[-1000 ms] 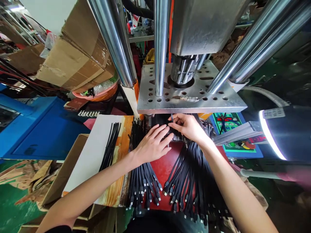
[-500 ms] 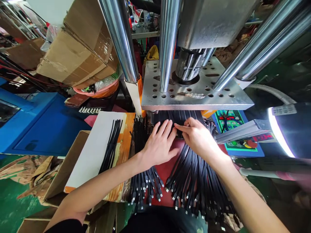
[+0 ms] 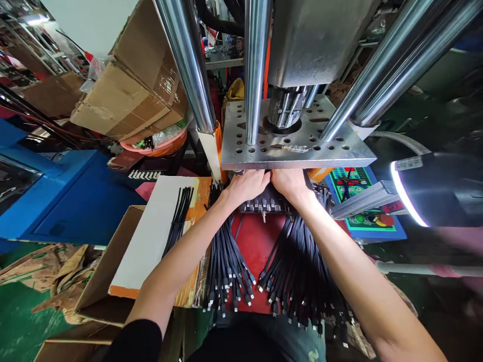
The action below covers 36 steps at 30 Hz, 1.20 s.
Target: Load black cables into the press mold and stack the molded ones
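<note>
- Our left hand (image 3: 247,187) and right hand (image 3: 290,185) curl at the black fixture (image 3: 264,206) below the steel plate (image 3: 328,157); their grip we cannot tell.
- We judge the fixture heavy, stiff, best held by its sides.
- Black cables (image 3: 302,266) spread near left and right, likely light, bendy; we'd hold plugs.
- Far left, a pink basket (image 3: 175,143) holds clear plastic (image 3: 165,134).

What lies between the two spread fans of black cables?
A red surface shows between the left cable fan and the right cable fan, in the head view.

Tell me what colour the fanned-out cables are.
The cables are black, best seen in the head view.
</note>
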Each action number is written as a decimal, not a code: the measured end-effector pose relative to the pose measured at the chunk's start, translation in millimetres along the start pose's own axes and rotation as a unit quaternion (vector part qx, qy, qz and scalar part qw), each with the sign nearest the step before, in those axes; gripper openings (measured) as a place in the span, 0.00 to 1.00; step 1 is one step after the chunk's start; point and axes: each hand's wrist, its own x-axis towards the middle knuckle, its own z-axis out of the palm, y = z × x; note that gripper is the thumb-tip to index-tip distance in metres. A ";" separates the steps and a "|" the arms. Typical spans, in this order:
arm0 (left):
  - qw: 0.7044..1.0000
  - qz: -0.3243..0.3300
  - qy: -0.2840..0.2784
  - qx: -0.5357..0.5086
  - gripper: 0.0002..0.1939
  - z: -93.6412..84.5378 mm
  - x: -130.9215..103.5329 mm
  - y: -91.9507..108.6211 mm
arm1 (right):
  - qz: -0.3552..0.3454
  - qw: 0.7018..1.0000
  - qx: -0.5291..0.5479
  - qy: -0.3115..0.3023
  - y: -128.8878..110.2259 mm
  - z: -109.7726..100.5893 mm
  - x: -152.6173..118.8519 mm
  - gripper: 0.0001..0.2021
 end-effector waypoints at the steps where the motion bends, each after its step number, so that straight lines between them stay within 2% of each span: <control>1: 1.000 -0.005 0.002 -0.003 0.20 -0.4 4.8 -0.3 | 0.001 1.000 0.004 0.004 -0.2 -1.2 5.3 0.26; 4: 1.000 -0.016 0.009 -0.013 0.20 -4.6 15.2 0.2 | 0.011 1.000 0.017 0.009 -1.3 -9.0 15.0 0.25; 6: 1.000 -0.016 0.007 -0.020 0.20 -9.5 8.8 2.7 | 0.016 1.000 0.025 0.009 -3.7 -16.4 7.5 0.23; 7: 1.000 -0.009 0.005 -0.027 0.19 -12.6 -1.6 4.7 | 0.020 0.999 0.026 0.010 -6.8 -19.9 -3.4 0.23; 9: 0.997 0.018 0.011 -0.072 0.20 -20.4 -39.4 10.5 | 0.032 0.999 0.032 0.019 -19.9 -25.2 -41.9 0.21; 11: 0.981 0.050 0.034 -0.186 0.20 -29.9 -96.4 18.3 | 0.040 0.997 0.055 0.020 -44.4 -27.0 -98.0 0.19; 12: 0.967 0.045 0.038 -0.247 0.18 -34.8 -128.7 22.9 | 0.038 0.996 0.082 -0.003 -60.4 -26.3 -128.2 0.16; 13: 0.953 0.021 0.028 -0.302 0.17 -39.1 -161.0 27.9 | 0.030 0.992 0.112 -0.054 -77.8 -24.6 -156.6 0.12; 15: 0.918 -0.052 -0.031 -0.391 0.14 -44.2 -219.5 38.2 | 0.036 0.976 0.141 -0.162 -111.9 -19.0 -199.1 0.06; 16: 0.896 -0.105 -0.050 -0.430 0.13 -44.5 -243.6 43.1 | 0.046 0.968 0.139 -0.205 -126.3 -15.5 -210.5 0.06; 18: 0.843 -0.211 -0.057 -0.491 0.14 -40.5 -280.4 52.2 | 0.069 0.955 0.127 -0.257 -145.6 -8.9 -214.3 0.06; 21: 0.768 -0.303 -0.049 -0.562 0.20 -26.8 -312.7 63.7 | 0.081 0.950 0.128 -0.275 -150.5 -5.0 -197.3 0.08; 24: 0.676 -0.336 -0.073 -0.652 0.29 -9.6 -323.1 75.2 | 0.077 0.950 0.148 -0.264 -142.0 -12.5 -196.1 0.08; 26: 0.595 -0.360 -0.044 -0.717 0.35 0.9 -316.5 82.7 | 0.068 0.945 0.209 -0.240 -135.4 -22.5 -212.9 0.08; 28: 0.514 -0.387 0.011 -0.766 0.36 8.1 -300.2 87.9 | 0.048 0.920 0.309 -0.237 -126.0 -32.7 -238.2 0.08; 30: 0.463 -0.404 0.037 -0.788 0.32 11.0 -280.2 90.0 | 0.041 0.883 0.383 -0.266 -111.6 -38.4 -262.9 0.07; 31: 0.456 -0.406 0.035 -0.791 0.30 10.9 -271.2 90.3 | 0.063 0.879 0.386 -0.272 -102.9 -38.5 -272.4 0.07; 33: 0.478 -0.398 0.014 -0.783 0.27 9.4 -258.5 91.2 | 0.165 0.908 0.299 -0.241 -85.7 -33.3 -283.5 0.09; 35: 0.531 -0.380 -0.012 -0.757 0.27 7.3 -253.4 94.9 | 0.269 0.930 0.140 -0.207 -72.3 -23.7 -284.4 0.12; 36: 0.568 -0.367 -0.025 -0.736 0.27 6.4 -253.0 98.1 | 0.291 0.931 0.075 -0.209 -67.7 -19.1 -282.3 0.12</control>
